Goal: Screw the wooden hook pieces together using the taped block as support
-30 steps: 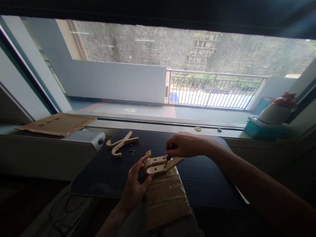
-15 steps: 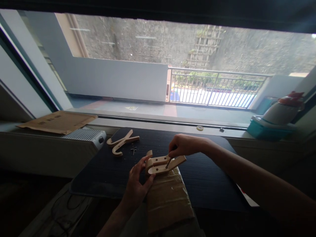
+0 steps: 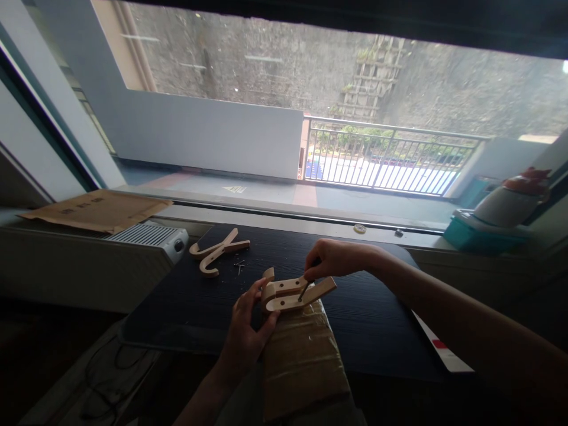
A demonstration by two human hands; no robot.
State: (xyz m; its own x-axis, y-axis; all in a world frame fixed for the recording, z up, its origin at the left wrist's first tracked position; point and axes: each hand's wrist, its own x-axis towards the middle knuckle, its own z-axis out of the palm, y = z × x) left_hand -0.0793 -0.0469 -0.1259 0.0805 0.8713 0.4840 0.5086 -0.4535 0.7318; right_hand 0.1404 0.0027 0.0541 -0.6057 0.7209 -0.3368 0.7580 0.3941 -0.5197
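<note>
My left hand (image 3: pixel 245 329) grips the curved end of a pale wooden hook-shaped assembly (image 3: pixel 290 294) that rests on a taped cardboard box (image 3: pixel 300 358). Above it, my right hand (image 3: pixel 336 260) pinches a small dark tool (image 3: pixel 303 290) whose tip stands in a hole of the wood. Both hands are closed. Two more curved wooden pieces (image 3: pixel 217 250) lie crossed on the dark table (image 3: pixel 368 319) at the back left, with a few small screws (image 3: pixel 240 267) beside them.
A white heater (image 3: pixel 151 236) and a flat cardboard sheet (image 3: pixel 93 210) sit at the left by the window sill. A teal container (image 3: pixel 481 235) with a white pot on it stands at the far right. A white strip (image 3: pixel 439 349) lies under my right forearm.
The view has tilted slightly. My hands stay on the wooden assembly and the tool, with only a small shift of the right hand.
</note>
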